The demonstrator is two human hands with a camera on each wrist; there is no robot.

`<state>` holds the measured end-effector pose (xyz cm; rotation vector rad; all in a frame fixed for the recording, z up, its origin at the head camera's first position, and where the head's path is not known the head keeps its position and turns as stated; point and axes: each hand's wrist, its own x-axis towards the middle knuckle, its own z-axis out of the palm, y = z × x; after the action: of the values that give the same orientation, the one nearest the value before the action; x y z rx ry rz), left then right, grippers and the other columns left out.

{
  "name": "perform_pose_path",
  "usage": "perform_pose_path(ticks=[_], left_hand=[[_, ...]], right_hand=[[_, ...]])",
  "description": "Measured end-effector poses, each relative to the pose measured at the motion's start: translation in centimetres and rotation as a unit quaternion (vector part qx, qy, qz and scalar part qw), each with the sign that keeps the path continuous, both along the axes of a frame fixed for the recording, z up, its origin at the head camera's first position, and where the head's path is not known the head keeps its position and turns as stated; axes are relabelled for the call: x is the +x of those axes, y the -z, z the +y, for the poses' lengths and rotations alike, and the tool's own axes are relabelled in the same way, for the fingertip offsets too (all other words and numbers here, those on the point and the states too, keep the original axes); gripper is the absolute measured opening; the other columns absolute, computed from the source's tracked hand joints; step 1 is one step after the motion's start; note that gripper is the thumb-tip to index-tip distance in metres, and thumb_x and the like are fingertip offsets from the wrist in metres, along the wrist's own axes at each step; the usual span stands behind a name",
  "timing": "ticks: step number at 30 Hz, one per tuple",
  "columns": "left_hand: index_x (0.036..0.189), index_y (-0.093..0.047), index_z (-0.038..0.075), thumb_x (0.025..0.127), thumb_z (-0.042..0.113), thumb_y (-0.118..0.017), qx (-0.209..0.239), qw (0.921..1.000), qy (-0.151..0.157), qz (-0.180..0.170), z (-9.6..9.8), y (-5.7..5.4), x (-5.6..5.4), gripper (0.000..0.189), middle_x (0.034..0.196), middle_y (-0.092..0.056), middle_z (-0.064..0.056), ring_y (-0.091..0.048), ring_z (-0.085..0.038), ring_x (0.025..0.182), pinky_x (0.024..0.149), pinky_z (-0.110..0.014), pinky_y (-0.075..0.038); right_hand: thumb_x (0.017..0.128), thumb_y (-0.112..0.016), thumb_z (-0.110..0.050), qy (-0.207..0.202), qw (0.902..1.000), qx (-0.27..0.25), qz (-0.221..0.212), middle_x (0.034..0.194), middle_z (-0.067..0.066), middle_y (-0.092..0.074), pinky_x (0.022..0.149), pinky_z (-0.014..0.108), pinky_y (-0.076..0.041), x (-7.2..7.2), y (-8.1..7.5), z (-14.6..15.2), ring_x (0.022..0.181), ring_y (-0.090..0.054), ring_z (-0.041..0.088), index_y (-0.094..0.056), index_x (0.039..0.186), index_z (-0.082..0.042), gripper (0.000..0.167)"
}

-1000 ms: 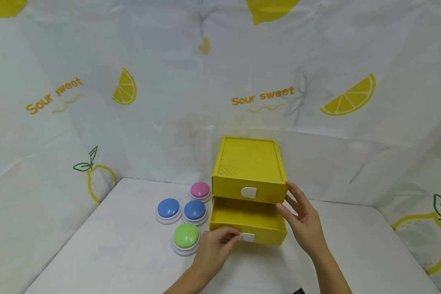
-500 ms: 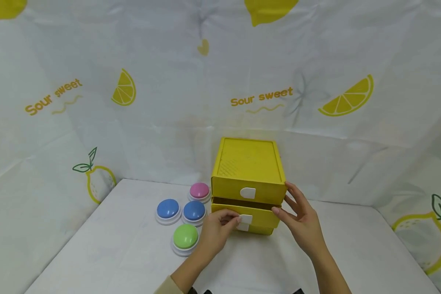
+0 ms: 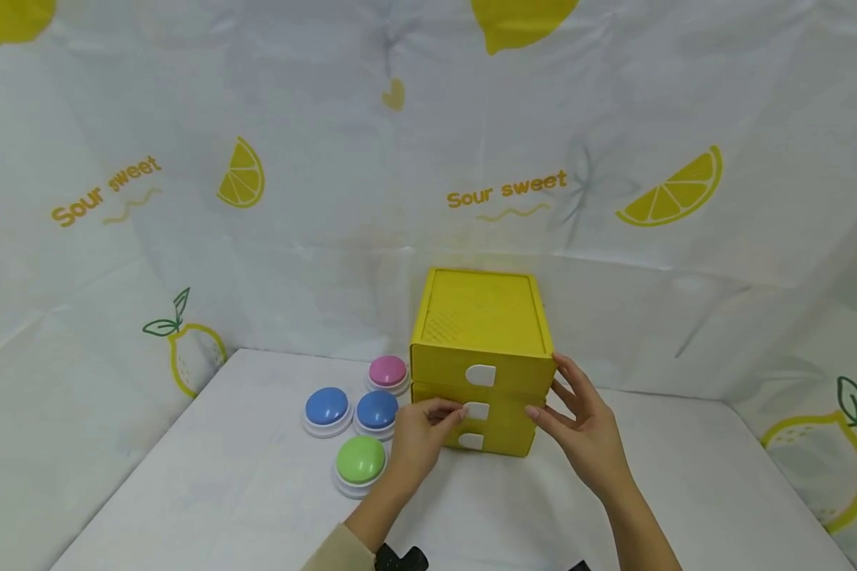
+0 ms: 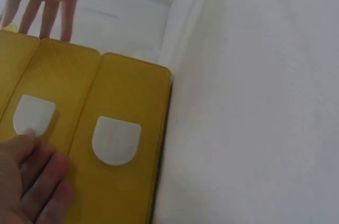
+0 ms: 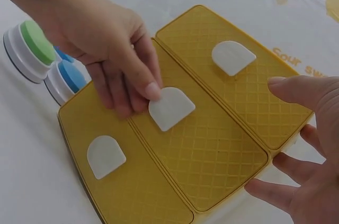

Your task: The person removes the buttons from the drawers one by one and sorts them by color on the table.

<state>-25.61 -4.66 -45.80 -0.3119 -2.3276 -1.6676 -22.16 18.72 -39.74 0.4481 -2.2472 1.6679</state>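
A yellow three-drawer box (image 3: 486, 313) stands on the white table, all its drawers pushed in. Each drawer front bears a white tab handle, rounded on one side. My left hand (image 3: 421, 440) pinches the middle drawer's tab handle (image 5: 172, 108), thumb at its edge and fingers curled beneath. Against the box's right side rests my right hand (image 3: 586, 424), its fingers spread and its thumb near the front corner. The right wrist view has the top tab (image 5: 233, 57) and bottom tab (image 5: 106, 157) untouched.
Left of the box sit push-button lights: one pink (image 3: 388, 371), two blue, such as this blue one (image 3: 327, 406), and a green one (image 3: 360, 460). A white lemon-printed sheet (image 3: 343, 198) hangs behind the table.
The middle drawer has slid back from well pulled out to flush with the box. My left hand has moved away from me with its handle. My right hand has stayed nearly still.
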Motion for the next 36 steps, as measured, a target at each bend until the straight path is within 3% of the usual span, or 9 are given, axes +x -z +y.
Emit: perform_pose_path(ticks=[6, 11, 16, 23, 27, 31, 36], left_hand=[[0.091, -0.082, 0.009, 0.085, 0.022, -0.082, -0.014, 0.9998, -0.014, 0.001, -0.3, 2.0, 0.2, 0.014, 0.085, -0.080, -0.005, -0.072, -0.005, 0.074, 0.066, -0.017, -0.057], [0.092, -0.082, 0.009, 0.086, 0.020, -0.080, -0.045, 0.9988, 0.009, -0.020, -0.1, 3.4, 0.1, 0.012, 0.085, -0.080, -0.003, -0.073, -0.005, 0.077, 0.067, -0.016, -0.057], [0.090, -0.081, 0.008, 0.086, 0.018, -0.080, -0.030, 0.9985, 0.023, -0.039, 0.2, 4.1, -0.1, 0.011, 0.085, -0.079, -0.004, -0.072, -0.004, 0.077, 0.068, -0.016, -0.057], [0.090, -0.081, 0.006, 0.087, 0.017, -0.079, -0.026, 0.9989, 0.016, -0.036, 0.1, 4.6, -0.3, 0.011, 0.085, -0.079, -0.005, -0.070, -0.005, 0.078, 0.068, -0.015, -0.056], [0.090, -0.082, 0.007, 0.087, 0.017, -0.079, -0.032, 0.9987, 0.018, -0.035, -0.2, 4.9, 0.4, 0.011, 0.086, -0.079, -0.006, -0.071, -0.004, 0.078, 0.068, -0.015, -0.056], [0.091, -0.082, 0.009, 0.088, 0.019, -0.079, -0.039, 0.9980, 0.038, -0.033, -0.7, 4.9, 1.4, 0.011, 0.086, -0.080, -0.005, -0.071, -0.002, 0.078, 0.070, -0.015, -0.057], [0.091, -0.082, 0.012, 0.089, 0.022, -0.078, -0.060, 0.9960, 0.059, -0.031, -1.2, 4.6, 3.0, 0.011, 0.087, -0.080, 0.000, -0.069, 0.001, 0.081, 0.072, -0.017, -0.057]], right_hand=[[0.090, -0.076, -0.007, 0.001, 0.9999, 0.012, 0.004, 0.165, 0.015, -0.031, 0.093, 0.012, -0.052, -0.2, 0.1, 0.2, 0.144, -0.038, 0.048, -0.036, 0.157, -0.021, 0.079], [0.090, -0.076, -0.009, 0.005, 0.9998, 0.020, -0.002, 0.165, 0.015, -0.031, 0.094, 0.015, -0.053, -0.2, 0.1, 0.2, 0.144, -0.039, 0.047, -0.035, 0.157, -0.023, 0.080], [0.090, -0.076, -0.008, 0.003, 0.9998, 0.017, 0.000, 0.164, 0.016, -0.031, 0.093, 0.013, -0.052, -0.1, 0.2, 0.1, 0.144, -0.039, 0.047, -0.035, 0.157, -0.022, 0.080], [0.092, -0.073, -0.010, 0.011, 0.9998, 0.015, -0.003, 0.164, 0.014, -0.032, 0.091, 0.013, -0.053, -0.1, 0.3, 0.0, 0.144, -0.040, 0.048, -0.036, 0.156, -0.022, 0.075], [0.097, -0.069, -0.015, 0.017, 0.9994, 0.024, -0.016, 0.164, 0.011, -0.033, 0.097, 0.029, -0.056, 0.0, 0.4, -0.1, 0.144, -0.041, 0.046, -0.035, 0.157, -0.024, 0.069], [0.099, -0.065, -0.015, 0.018, 0.9994, 0.029, -0.009, 0.164, 0.010, -0.033, 0.099, 0.047, -0.052, 0.0, 0.4, -0.1, 0.144, -0.041, 0.047, -0.035, 0.157, -0.023, 0.066], [0.099, -0.065, -0.015, 0.020, 0.9992, 0.033, -0.004, 0.164, 0.010, -0.034, 0.099, 0.047, -0.050, -0.1, 0.1, 0.1, 0.143, -0.043, 0.047, -0.036, 0.156, -0.024, 0.065]])
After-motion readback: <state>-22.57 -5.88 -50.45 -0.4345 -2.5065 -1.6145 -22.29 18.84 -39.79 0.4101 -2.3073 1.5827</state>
